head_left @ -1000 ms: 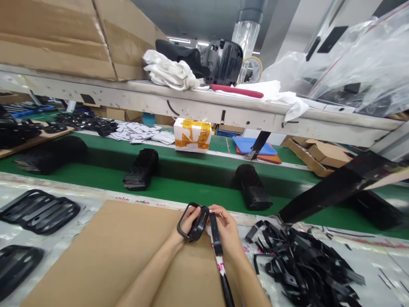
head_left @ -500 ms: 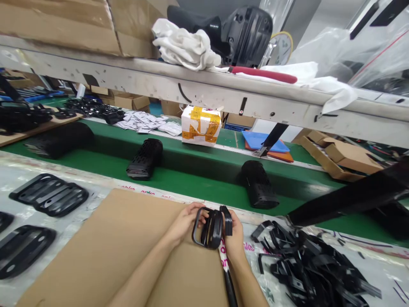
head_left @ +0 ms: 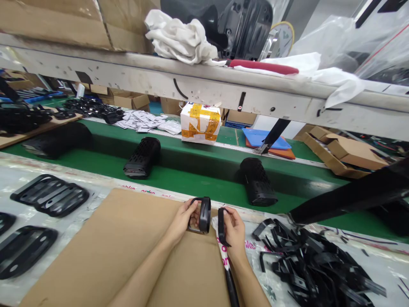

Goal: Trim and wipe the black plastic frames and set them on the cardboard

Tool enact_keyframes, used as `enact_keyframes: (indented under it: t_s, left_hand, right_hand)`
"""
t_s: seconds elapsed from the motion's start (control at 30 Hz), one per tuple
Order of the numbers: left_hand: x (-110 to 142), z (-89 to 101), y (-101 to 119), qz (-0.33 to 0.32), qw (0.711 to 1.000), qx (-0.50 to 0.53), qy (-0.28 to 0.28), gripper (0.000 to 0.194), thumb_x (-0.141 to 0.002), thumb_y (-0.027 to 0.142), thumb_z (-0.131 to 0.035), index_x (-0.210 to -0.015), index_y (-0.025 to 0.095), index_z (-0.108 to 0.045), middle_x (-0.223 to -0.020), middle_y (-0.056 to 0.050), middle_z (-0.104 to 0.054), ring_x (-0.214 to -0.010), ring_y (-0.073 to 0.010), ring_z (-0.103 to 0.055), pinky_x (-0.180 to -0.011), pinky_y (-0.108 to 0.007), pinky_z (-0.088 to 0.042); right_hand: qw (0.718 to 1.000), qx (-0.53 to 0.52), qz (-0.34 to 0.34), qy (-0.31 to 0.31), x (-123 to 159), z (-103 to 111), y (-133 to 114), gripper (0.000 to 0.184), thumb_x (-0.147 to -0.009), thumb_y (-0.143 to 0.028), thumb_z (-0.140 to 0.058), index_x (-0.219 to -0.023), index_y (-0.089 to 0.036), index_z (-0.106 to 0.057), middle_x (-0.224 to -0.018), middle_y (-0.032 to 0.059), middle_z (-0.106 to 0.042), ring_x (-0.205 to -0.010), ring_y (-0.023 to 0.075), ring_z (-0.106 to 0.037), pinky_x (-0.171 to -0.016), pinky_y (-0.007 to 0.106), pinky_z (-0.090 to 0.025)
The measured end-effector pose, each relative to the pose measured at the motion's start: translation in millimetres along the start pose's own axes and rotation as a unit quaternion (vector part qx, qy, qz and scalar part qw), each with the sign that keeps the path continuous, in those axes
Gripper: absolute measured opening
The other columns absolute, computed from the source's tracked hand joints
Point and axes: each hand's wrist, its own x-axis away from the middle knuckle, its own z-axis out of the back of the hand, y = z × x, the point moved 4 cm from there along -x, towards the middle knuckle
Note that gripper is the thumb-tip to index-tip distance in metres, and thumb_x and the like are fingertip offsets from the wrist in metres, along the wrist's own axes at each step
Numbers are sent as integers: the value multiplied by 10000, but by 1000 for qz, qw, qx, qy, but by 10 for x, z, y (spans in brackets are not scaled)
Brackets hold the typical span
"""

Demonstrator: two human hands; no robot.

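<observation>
My left hand point(head_left: 184, 218) is closed on a black plastic frame point(head_left: 205, 215), held tilted over the far right part of the cardboard sheet point(head_left: 128, 251). Just to its right, my right hand point(head_left: 234, 226) grips a slim, curved black plastic strip point(head_left: 221, 226). A narrow gap separates the two pieces. Beneath the right hand lies a rod-like tool with a black handle point(head_left: 230, 285), its upper part over white, pink-lettered film. Beside my right forearm spreads a heap of loose black plastic strips point(head_left: 306, 264).
Flat black frames point(head_left: 51, 194) lie on the left of the bench. Beyond it runs a green conveyor point(head_left: 191, 170) carrying black perforated housings point(head_left: 142, 157). A slanted black post point(head_left: 345, 196) stands at right. Overhead crosses a white shelf beam point(head_left: 207, 91); a taped white box point(head_left: 200, 123) sits behind the conveyor.
My hands have moved apart: the strip in the right hand is now separate from the frame in the left. The frame has turned and risen slightly.
</observation>
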Motion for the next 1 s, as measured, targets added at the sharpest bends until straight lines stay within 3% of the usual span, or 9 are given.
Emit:
enact_keyframes:
  t_s: [0.1,0.23,0.4,0.57,0.77,0.9,1.0]
  left_hand:
    - [28,20,-14,7,1000,29,-1,687,-774,679,-816,-1188,140,-713,-776,-35,-743,-674,-184,-696,-656,-275,-535]
    - [58,-22,-100,32,998,41,-25,704,-772,685,-816,-1208,137,-741,-939,-111,-807,-875,-274,-759,-777,-349,-567]
    - [86,-122,-80,35,998,44,-28,626,-702,634,-884,-1083,152,-765,-912,-78,-812,-862,-264,-757,-818,-333,-554]
    - [111,-104,-21,47,997,58,10,590,-627,587,-934,-987,158,-748,-851,-56,-800,-761,-222,-728,-755,-309,-547]
    - [107,-68,-42,48,998,34,28,646,-670,626,-899,-1090,161,-743,-928,-69,-804,-858,-249,-737,-805,-318,-537]
    - [90,-81,-87,28,1000,-10,9,616,-743,665,-838,-1105,175,-745,-1006,-67,-798,-946,-254,-723,-872,-312,-526]
    - [82,-97,-112,18,999,-37,-26,547,-837,645,-761,-1134,186,-735,-1034,-61,-786,-935,-243,-708,-856,-301,-521]
  right_hand:
    - [1000,5,-6,-8,33,-40,-21,378,-940,-568,-729,-1035,-203,-760,-545,-49,-556,-420,151,-492,-394,249,-408]
    - [999,27,21,-3,66,-35,-48,357,-932,-557,-729,-1001,-214,-801,-881,64,-716,-586,164,-593,-476,267,-481]
    - [997,57,41,-2,69,34,-29,304,-975,-490,-686,-1070,-230,-812,-1002,84,-728,-656,178,-610,-553,293,-526]
    - [995,76,57,-15,66,40,-45,280,-1010,-426,-642,-1125,-229,-804,-929,60,-716,-575,158,-578,-541,301,-512]
    - [991,99,86,-23,89,9,-117,169,-977,-346,-715,-1052,-233,-817,-946,63,-732,-749,189,-638,-655,295,-518]
    - [993,86,79,-12,133,-7,-91,117,-984,-329,-714,-1013,-217,-734,-706,-28,-636,-543,131,-551,-538,247,-463]
    - [994,74,81,0,151,-20,-77,118,-973,-327,-727,-975,-215,-688,-681,-43,-606,-539,128,-564,-533,234,-481]
